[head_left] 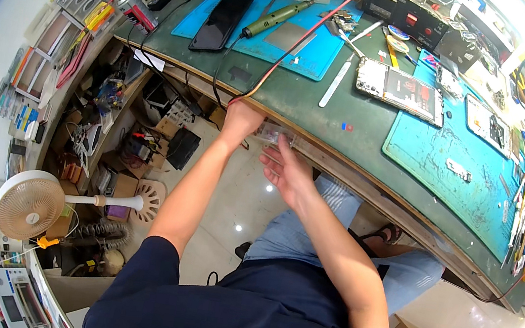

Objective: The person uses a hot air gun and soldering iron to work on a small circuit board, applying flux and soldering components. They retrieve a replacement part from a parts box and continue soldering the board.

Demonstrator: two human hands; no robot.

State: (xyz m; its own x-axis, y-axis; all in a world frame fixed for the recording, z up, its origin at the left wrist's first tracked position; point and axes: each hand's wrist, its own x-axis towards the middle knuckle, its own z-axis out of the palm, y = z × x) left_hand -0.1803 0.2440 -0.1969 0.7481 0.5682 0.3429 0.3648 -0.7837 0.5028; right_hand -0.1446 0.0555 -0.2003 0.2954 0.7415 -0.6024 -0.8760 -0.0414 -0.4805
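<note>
My left hand (243, 122) reaches to the front edge of the green workbench (267, 90), its fingers hidden at the edge beside a red cable (262, 81). Just right of it, beneath the edge, shows a clear plastic box (270, 132); whether the left hand touches it I cannot tell. Below that box, my right hand (286, 171) is open, palm turned inward and fingers apart, with nothing in it. On the bench beyond lie a black phone (223, 21), a green pen-shaped tool (277, 18) with a cord, and a thin metal blade tool (335, 83).
Blue mats (193, 16) cover parts of the bench. An opened phone (401, 90) and another phone frame (488, 126) lie at the right. A black bench device (407, 16) stands at the back. Cluttered shelves (98, 105) and a fan (31, 204) are on the left.
</note>
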